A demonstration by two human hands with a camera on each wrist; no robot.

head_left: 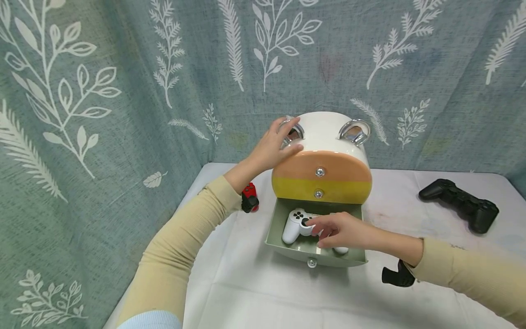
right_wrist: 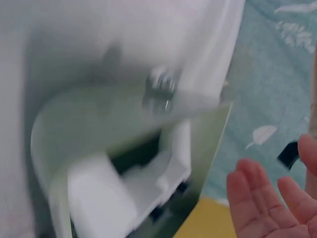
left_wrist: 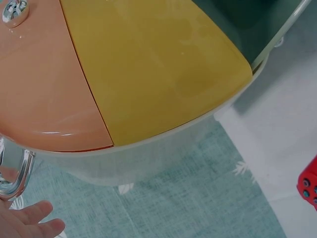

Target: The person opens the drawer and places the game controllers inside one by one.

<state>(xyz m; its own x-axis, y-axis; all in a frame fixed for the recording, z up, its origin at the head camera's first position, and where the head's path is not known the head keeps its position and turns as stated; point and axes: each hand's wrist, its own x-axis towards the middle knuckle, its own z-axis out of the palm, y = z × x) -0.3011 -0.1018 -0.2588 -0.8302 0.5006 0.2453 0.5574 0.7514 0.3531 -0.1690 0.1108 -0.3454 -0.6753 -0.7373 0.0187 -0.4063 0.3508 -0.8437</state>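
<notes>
A rounded white drawer box (head_left: 324, 130) with orange and yellow fronts and two chrome loops stands on the table. My left hand (head_left: 273, 144) rests at its upper left, fingers spread about the left chrome loop (head_left: 293, 131); the left wrist view shows the fingers fairly straight. The green bottom drawer (head_left: 283, 249) is pulled out. Inside it lies a white game controller (head_left: 292, 227), partly hidden by my right hand (head_left: 343, 230). That hand is over the drawer with loosely extended fingers, and in the right wrist view they stand apart from the controller.
A black game controller (head_left: 460, 203) lies on the table at the right. A red controller (head_left: 251, 194) sits left of the box, partly behind my left forearm. The patterned curtain (head_left: 328, 59) hangs behind and along the left side.
</notes>
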